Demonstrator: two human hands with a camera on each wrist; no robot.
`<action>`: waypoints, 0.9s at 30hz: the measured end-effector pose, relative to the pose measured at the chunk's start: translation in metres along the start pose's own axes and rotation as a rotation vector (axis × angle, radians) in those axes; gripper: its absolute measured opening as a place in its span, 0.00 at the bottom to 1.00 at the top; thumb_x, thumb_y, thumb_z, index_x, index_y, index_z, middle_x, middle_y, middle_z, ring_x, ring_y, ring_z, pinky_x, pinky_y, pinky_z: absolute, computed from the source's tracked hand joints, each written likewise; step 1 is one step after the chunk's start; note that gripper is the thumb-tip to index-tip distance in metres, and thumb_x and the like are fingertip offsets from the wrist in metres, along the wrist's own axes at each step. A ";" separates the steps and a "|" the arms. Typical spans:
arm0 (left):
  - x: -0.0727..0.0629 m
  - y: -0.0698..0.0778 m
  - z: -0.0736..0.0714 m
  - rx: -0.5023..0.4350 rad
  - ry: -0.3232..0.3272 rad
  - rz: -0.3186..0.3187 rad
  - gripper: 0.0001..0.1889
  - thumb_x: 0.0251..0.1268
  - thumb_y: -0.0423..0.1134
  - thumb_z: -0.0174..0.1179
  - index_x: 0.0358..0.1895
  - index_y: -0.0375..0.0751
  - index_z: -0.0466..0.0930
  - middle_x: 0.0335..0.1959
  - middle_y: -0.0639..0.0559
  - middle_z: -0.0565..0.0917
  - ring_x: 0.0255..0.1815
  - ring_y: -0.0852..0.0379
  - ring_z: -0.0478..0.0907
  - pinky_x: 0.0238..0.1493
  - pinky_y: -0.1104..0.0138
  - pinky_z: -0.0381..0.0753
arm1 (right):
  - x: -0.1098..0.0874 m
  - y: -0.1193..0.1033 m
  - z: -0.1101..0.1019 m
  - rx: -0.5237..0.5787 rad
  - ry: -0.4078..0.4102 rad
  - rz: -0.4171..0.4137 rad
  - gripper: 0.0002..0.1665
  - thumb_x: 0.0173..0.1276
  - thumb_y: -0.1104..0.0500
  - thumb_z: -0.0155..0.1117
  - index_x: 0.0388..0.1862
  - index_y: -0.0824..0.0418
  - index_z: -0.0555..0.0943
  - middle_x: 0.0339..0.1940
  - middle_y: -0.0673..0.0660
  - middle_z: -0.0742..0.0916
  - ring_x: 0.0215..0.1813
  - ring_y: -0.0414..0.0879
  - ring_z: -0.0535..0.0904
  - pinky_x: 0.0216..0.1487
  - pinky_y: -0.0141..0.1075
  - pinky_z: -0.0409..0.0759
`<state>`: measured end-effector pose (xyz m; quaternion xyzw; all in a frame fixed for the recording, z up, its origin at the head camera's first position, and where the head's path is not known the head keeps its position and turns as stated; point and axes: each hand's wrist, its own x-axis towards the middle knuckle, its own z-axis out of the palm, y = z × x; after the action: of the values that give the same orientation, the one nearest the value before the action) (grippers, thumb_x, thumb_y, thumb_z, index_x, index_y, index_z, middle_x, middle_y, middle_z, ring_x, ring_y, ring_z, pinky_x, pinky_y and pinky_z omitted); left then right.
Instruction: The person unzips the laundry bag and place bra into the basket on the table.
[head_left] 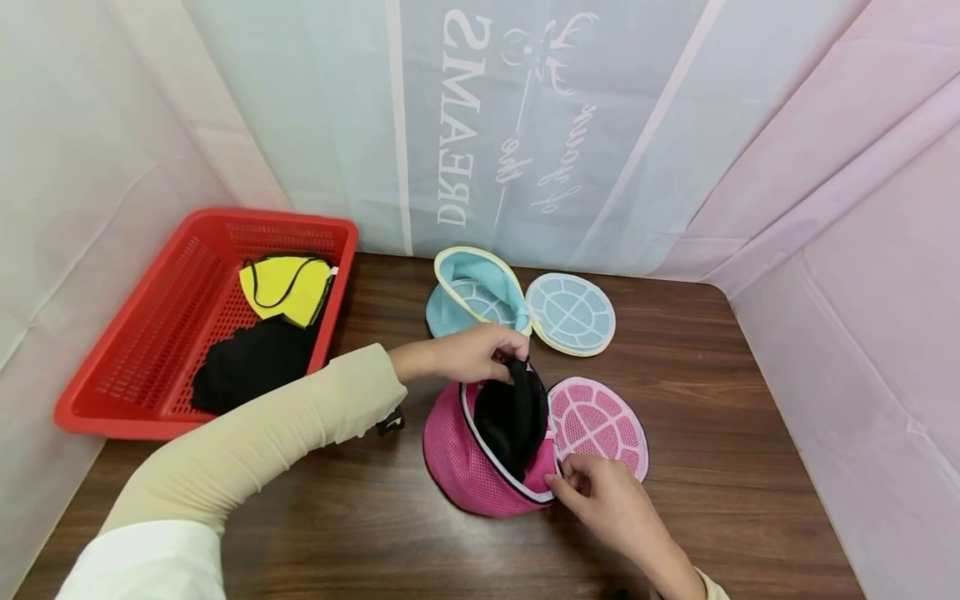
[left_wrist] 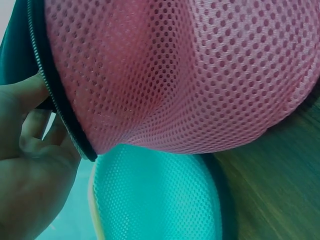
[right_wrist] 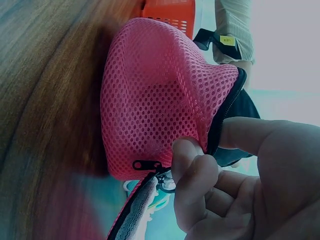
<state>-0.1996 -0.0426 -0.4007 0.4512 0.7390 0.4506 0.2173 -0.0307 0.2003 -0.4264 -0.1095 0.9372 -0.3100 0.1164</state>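
Observation:
A pink mesh laundry bag (head_left: 457, 458) stands on the table with its zip-edged mouth open and its round lid (head_left: 603, 421) folded out to the right. My left hand (head_left: 480, 352) is at the far side of the mouth and pinches a piece of black fabric (head_left: 504, 421), which hangs down inside the bag. Its lower part is hidden by the bag wall. On the near right side, my right hand (head_left: 611, 504) pinches the bag's rim between thumb and fingers. In the right wrist view a black zip pull (right_wrist: 146, 165) hangs beside the lid's joint.
Behind the pink bag stands a blue mesh bag (head_left: 442, 312), its mouth open and lid (head_left: 572, 315) laid out right. A red plastic basket (head_left: 138, 333) at left holds yellow fabric with a black cord (head_left: 281, 287) and more black fabric (head_left: 251, 367). Curtains hang around the table (head_left: 720, 400).

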 end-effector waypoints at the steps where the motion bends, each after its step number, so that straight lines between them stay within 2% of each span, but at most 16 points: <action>1: 0.000 0.001 0.000 -0.010 0.005 0.002 0.11 0.60 0.23 0.68 0.31 0.37 0.75 0.31 0.55 0.83 0.35 0.63 0.74 0.45 0.71 0.74 | 0.000 0.000 0.000 0.000 -0.001 0.000 0.24 0.68 0.52 0.73 0.16 0.44 0.70 0.13 0.37 0.66 0.18 0.30 0.61 0.20 0.27 0.57; 7: 0.000 0.009 -0.005 -0.012 0.039 0.011 0.11 0.60 0.22 0.68 0.31 0.38 0.74 0.29 0.57 0.81 0.35 0.64 0.74 0.44 0.71 0.74 | -0.001 0.000 0.001 0.003 -0.011 0.011 0.23 0.68 0.51 0.72 0.17 0.45 0.71 0.13 0.38 0.67 0.19 0.30 0.61 0.20 0.27 0.58; 14: -0.001 0.023 -0.019 -0.035 0.094 0.009 0.11 0.62 0.21 0.65 0.32 0.37 0.73 0.32 0.53 0.84 0.38 0.65 0.79 0.44 0.70 0.79 | -0.002 -0.001 0.000 -0.008 -0.004 0.021 0.23 0.67 0.53 0.73 0.17 0.45 0.71 0.13 0.37 0.66 0.19 0.30 0.60 0.20 0.27 0.57; 19: -0.003 0.033 -0.032 -0.063 0.130 0.006 0.10 0.63 0.20 0.63 0.33 0.35 0.73 0.32 0.51 0.84 0.37 0.62 0.78 0.42 0.67 0.80 | -0.002 -0.001 0.000 -0.010 0.010 0.012 0.24 0.66 0.54 0.73 0.16 0.44 0.70 0.13 0.37 0.65 0.19 0.29 0.59 0.21 0.26 0.55; 27: -0.013 0.051 -0.065 -0.089 0.249 -0.014 0.08 0.64 0.19 0.62 0.35 0.34 0.75 0.34 0.47 0.86 0.36 0.57 0.82 0.39 0.65 0.82 | -0.001 -0.001 0.001 -0.009 0.023 -0.006 0.25 0.67 0.52 0.74 0.16 0.44 0.68 0.13 0.36 0.64 0.20 0.29 0.58 0.21 0.26 0.54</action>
<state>-0.2166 -0.0745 -0.3253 0.3765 0.7427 0.5339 0.1470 -0.0291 0.1999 -0.4263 -0.1092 0.9395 -0.3076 0.1039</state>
